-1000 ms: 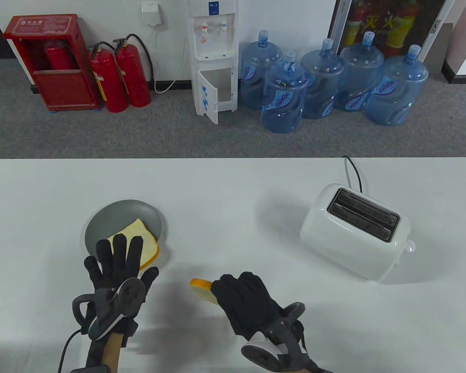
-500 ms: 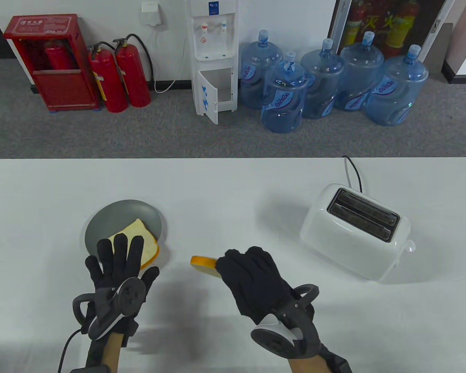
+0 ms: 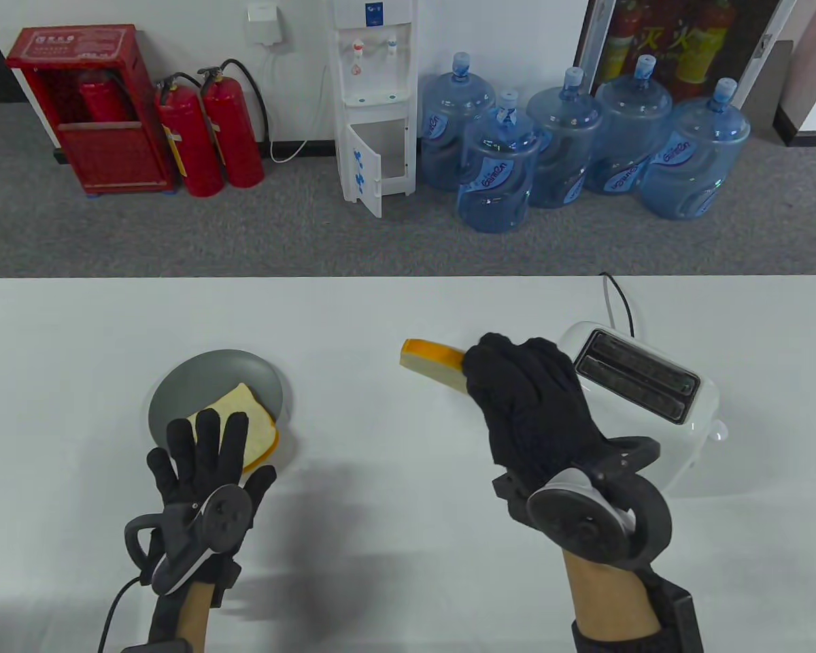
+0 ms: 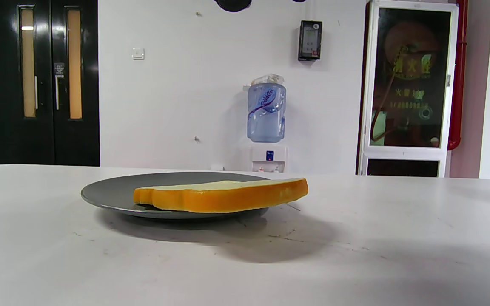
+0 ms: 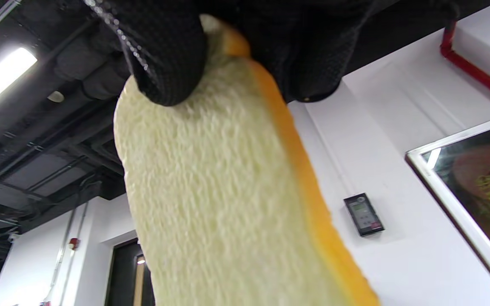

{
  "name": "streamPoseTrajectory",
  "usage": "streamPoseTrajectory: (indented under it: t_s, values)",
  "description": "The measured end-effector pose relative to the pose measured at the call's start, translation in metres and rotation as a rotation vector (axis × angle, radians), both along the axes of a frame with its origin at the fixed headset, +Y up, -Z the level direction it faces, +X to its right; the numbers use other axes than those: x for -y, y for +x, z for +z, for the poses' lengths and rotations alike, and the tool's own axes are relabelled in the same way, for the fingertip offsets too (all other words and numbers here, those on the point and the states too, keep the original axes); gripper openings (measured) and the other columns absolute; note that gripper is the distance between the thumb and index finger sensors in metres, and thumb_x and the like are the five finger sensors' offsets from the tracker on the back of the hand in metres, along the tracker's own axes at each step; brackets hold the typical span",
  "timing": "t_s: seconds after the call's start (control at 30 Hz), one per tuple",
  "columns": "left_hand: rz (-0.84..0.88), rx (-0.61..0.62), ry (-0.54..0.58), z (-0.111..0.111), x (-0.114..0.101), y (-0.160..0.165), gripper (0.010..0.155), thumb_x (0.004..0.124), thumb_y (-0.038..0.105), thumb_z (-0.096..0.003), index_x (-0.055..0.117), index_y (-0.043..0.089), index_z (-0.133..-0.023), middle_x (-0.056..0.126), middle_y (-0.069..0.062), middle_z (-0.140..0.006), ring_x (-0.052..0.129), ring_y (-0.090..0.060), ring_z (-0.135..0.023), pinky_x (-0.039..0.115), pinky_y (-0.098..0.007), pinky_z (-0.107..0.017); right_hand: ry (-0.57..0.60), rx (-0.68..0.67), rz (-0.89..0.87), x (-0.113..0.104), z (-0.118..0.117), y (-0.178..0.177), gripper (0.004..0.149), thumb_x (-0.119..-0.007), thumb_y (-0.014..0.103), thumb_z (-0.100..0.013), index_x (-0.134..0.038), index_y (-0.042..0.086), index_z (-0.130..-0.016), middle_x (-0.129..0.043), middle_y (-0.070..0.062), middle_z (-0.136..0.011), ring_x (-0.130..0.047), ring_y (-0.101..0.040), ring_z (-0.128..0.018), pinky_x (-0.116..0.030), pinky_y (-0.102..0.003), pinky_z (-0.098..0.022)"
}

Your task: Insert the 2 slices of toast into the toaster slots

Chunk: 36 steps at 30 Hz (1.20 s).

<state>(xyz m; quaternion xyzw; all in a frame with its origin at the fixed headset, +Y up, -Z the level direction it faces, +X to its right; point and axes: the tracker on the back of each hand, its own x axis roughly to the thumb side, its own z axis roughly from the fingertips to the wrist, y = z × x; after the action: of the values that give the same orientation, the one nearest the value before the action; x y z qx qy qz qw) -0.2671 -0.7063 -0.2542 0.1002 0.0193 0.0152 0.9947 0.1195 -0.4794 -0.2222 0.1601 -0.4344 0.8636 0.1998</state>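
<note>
A white two-slot toaster [image 3: 680, 435] stands at the right of the table, both slots empty. My right hand [image 3: 527, 401] hovers just left of it and pinches one slice of toast [image 3: 432, 360] on edge, crust up; thumb and fingers clamp the slice [image 5: 228, 204] in the right wrist view. The second slice [image 3: 255, 415] lies flat on a grey plate [image 3: 204, 381], overhanging its near rim, and shows side-on [image 4: 223, 195] on the plate [image 4: 109, 195] in the left wrist view. My left hand [image 3: 204, 449] rests flat with fingers spread, fingertips over that slice's near edge.
The toaster's black cord [image 3: 619, 303] runs off the table's far edge. Beyond the table on the floor stand several blue water jugs [image 3: 496, 170], a white water dispenser [image 3: 374, 102] and red fire extinguishers [image 3: 211, 129].
My right hand has lifted its slice and carried it up and to the right, from the table's front middle to beside the toaster. The left hand stayed put.
</note>
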Motion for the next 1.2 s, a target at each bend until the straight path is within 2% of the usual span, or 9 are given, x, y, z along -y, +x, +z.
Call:
streamPoseTrajectory:
  t_s: [0.2, 0.37, 0.63, 0.97, 1.2]
  values:
    - [-0.011, 0.002, -0.010, -0.002, 0.002, 0.001, 0.075, 0.047, 0.068, -0.0540, 0.027, 0.037, -0.120, 0.026, -0.007, -0.128, 0.020, -0.044, -0.116, 0.029, -0.063, -0.080, -0.042, 0.087, -0.051, -0.018, -0.014, 0.035, 0.048, -0.080, 0.033, -0.063, -0.061, 0.046, -0.105, -0.079, 0.015, -0.106, -0.100, -0.014, -0.085, -0.074, -0.048, -0.082]
    - [0.005, 0.003, -0.011, -0.003, 0.001, 0.001, 0.075, 0.047, 0.068, -0.0542, 0.028, 0.037, -0.120, 0.025, -0.006, -0.128, 0.020, -0.045, -0.116, 0.029, -0.063, -0.080, -0.128, 0.097, -0.207, -0.029, -0.025, 0.066, 0.048, -0.079, 0.031, -0.064, -0.061, 0.048, -0.105, -0.077, 0.018, -0.108, -0.097, -0.015, -0.091, -0.072, -0.050, -0.084]
    - [-0.017, 0.003, -0.006, -0.002, 0.000, 0.002, 0.075, 0.047, 0.068, -0.0541, 0.028, 0.037, -0.120, 0.026, -0.006, -0.128, 0.021, -0.045, -0.116, 0.030, -0.063, -0.080, -0.144, 0.201, -0.310, -0.042, -0.036, 0.110, 0.047, -0.079, 0.030, -0.064, -0.061, 0.050, -0.103, -0.075, 0.022, -0.109, -0.093, -0.015, -0.098, -0.069, -0.050, -0.086]
    - [-0.037, 0.010, -0.004, -0.003, -0.001, 0.003, 0.075, 0.047, 0.068, -0.0540, 0.028, 0.037, -0.120, 0.027, -0.005, -0.128, 0.021, -0.044, -0.116, 0.030, -0.063, -0.081, -0.181, 0.312, -0.359, -0.026, -0.054, 0.151, 0.047, -0.079, 0.029, -0.064, -0.062, 0.049, -0.103, -0.076, 0.021, -0.109, -0.092, -0.016, -0.100, -0.068, -0.051, -0.085]
    - [-0.034, 0.007, -0.001, -0.003, -0.001, 0.002, 0.075, 0.047, 0.068, -0.0539, 0.028, 0.037, -0.120, 0.027, -0.005, -0.128, 0.021, -0.044, -0.116, 0.030, -0.063, -0.081, -0.214, 0.342, -0.384, -0.012, -0.067, 0.164, 0.046, -0.079, 0.027, -0.063, -0.064, 0.047, -0.102, -0.077, 0.020, -0.108, -0.092, -0.019, -0.099, -0.070, -0.053, -0.083]
